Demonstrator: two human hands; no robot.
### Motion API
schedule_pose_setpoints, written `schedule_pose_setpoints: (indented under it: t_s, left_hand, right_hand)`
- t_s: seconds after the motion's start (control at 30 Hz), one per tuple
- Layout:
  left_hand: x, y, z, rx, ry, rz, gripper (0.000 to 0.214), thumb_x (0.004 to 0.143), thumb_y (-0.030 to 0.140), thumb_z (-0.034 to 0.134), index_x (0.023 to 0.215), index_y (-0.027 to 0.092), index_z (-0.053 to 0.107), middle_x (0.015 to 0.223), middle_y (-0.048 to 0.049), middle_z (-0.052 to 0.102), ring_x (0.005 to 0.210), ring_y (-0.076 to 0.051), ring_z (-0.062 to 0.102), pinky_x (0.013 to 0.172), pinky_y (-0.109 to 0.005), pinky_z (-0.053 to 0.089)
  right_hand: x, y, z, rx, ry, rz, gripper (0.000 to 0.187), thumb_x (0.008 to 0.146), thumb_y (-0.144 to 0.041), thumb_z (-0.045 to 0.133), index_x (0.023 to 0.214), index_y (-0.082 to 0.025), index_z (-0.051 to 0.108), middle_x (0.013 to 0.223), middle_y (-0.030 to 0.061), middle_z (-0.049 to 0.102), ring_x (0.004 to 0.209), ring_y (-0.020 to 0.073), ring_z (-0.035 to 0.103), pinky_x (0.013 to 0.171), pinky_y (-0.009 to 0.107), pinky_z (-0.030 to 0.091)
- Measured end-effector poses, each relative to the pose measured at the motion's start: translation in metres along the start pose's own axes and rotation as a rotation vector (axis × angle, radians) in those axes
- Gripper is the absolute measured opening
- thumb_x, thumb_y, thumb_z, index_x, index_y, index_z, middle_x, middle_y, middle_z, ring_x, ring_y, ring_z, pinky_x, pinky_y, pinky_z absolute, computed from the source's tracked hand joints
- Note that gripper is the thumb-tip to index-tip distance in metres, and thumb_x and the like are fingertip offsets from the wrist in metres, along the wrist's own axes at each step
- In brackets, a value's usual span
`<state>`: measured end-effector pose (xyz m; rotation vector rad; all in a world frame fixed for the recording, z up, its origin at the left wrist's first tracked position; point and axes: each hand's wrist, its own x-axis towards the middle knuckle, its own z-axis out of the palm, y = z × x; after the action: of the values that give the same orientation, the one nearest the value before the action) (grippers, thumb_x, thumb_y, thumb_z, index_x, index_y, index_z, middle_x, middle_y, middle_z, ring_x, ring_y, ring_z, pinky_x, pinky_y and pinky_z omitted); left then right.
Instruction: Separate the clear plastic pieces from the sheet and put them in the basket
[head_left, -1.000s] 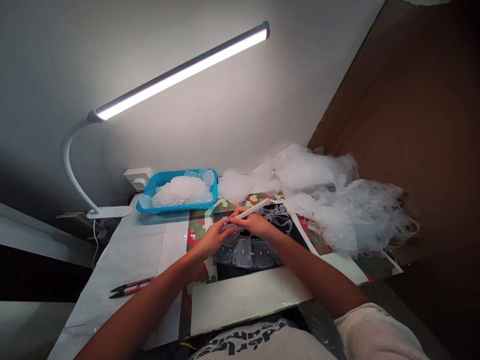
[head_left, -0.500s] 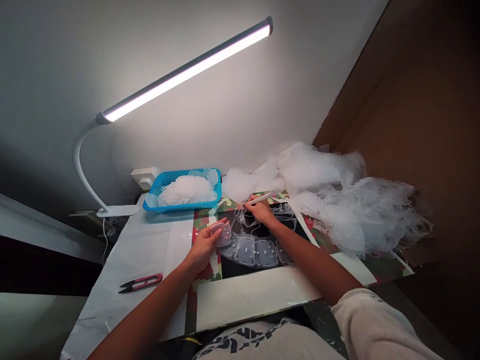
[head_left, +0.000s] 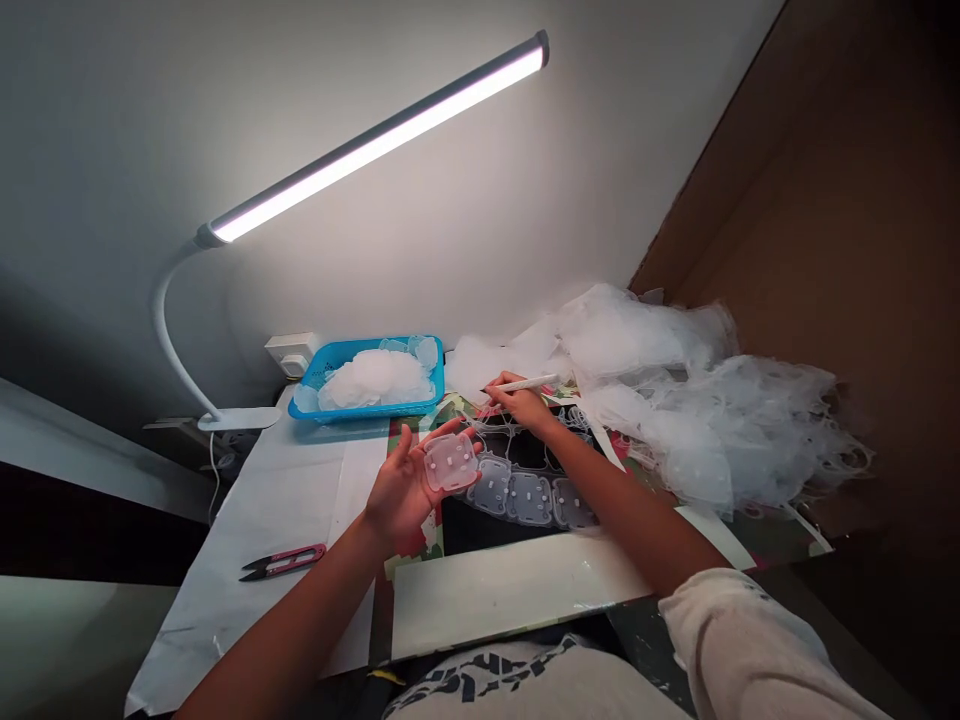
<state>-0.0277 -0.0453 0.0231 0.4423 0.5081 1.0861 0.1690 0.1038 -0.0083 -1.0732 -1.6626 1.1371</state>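
Translucent plastic squares with rounded corners fill the middle of your work area. Your left hand [head_left: 401, 490] is raised palm up with its grip open, and one square piece [head_left: 451, 461], marked with small pale spots, lies against the spread fingers. Your right hand [head_left: 523, 406] has a closed grip on a white pen [head_left: 521, 383], just above thin clear strips. A linked row of squares [head_left: 529, 498] lies on a black mat [head_left: 480, 535], just below the held piece and toward your right. A red-and-green patterned sheet [head_left: 450, 405] shows around the mat. Behind it sits a blue plastic basket [head_left: 352, 412] of round, filmy white sheets [head_left: 371, 383]. A large heap of sheer white plastic [head_left: 712, 425] rises to the right. Red-handled thread snips [head_left: 283, 562] lie on the white-covered surface [head_left: 255, 510] to your left. A white board [head_left: 510, 590] lies nearest your body. A white clamp lamp [head_left: 375, 140] shines overhead.
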Motion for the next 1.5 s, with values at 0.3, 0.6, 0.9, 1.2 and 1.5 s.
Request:
schedule_pose_setpoints:
  t_s: [0.3, 0.6, 0.9, 1.2, 1.5]
  left_hand:
    - [0.012, -0.002, -0.001, -0.058, -0.112, 0.03, 0.07, 0.094, 0.065, 0.026, 0.135, 0.015, 0.052, 0.152, -0.0148, 0.039, 0.14, -0.038, 0.034, 0.104, -0.063, 0.036]
    - [0.028, -0.009, 0.017, 0.266, 0.015, 0.09, 0.08, 0.085, 0.078, 0.029, 0.139, 0.022, 0.047, 0.14, -0.0155, 0.051, 0.125, -0.034, 0.051, 0.095, -0.054, 0.044]
    - [0.051, -0.003, -0.026, 1.769, 0.378, 0.152, 0.031, 0.069, 0.034, 0.077, 0.095, 0.023, 0.066, 0.11, -0.0095, 0.062, 0.097, -0.029, 0.06, 0.072, -0.031, 0.042]
    - [0.054, 0.025, -0.033, 2.135, 0.519, 0.079, 0.016, 0.087, 0.031, 0.055, 0.1, 0.022, 0.061, 0.108, -0.0123, 0.064, 0.092, -0.029, 0.061, 0.072, -0.033, 0.039]
    - [0.051, 0.074, -0.008, 1.688, 0.336, 0.318, 0.053, 0.085, 0.058, 0.054, 0.12, 0.018, 0.058, 0.094, -0.0088, 0.063, 0.083, -0.025, 0.061, 0.077, -0.035, 0.045]
  right_hand:
    - [-0.067, 0.007, -0.051, -0.03, 0.035, 0.018, 0.032, 0.082, -0.05, 0.062, 0.072, -0.021, 0.056, 0.065, -0.0013, 0.061, 0.064, 0.0155, 0.057, 0.063, 0.028, 0.043]
    - [-0.122, 0.021, -0.088, -0.064, 0.065, 0.151, 0.031, 0.082, -0.051, 0.062, 0.075, -0.021, 0.059, 0.093, 0.0047, 0.069, 0.071, 0.0163, 0.063, 0.066, 0.03, 0.049]
    - [-0.109, 0.032, -0.089, 0.105, 0.044, 0.26, 0.03, 0.077, -0.048, 0.068, 0.084, -0.02, 0.063, 0.115, 0.0094, 0.066, 0.078, 0.0177, 0.068, 0.064, 0.03, 0.055]
    - [-0.072, 0.052, -0.088, 0.155, 0.179, 0.195, 0.038, 0.069, -0.054, 0.073, 0.07, -0.019, 0.057, 0.088, 0.0041, 0.069, 0.086, 0.0193, 0.065, 0.089, 0.037, 0.051]
    - [-0.081, 0.053, -0.086, 0.178, 0.23, 0.092, 0.038, 0.076, -0.056, 0.068, 0.077, -0.019, 0.061, 0.094, 0.0065, 0.069, 0.07, 0.015, 0.065, 0.061, 0.027, 0.053]
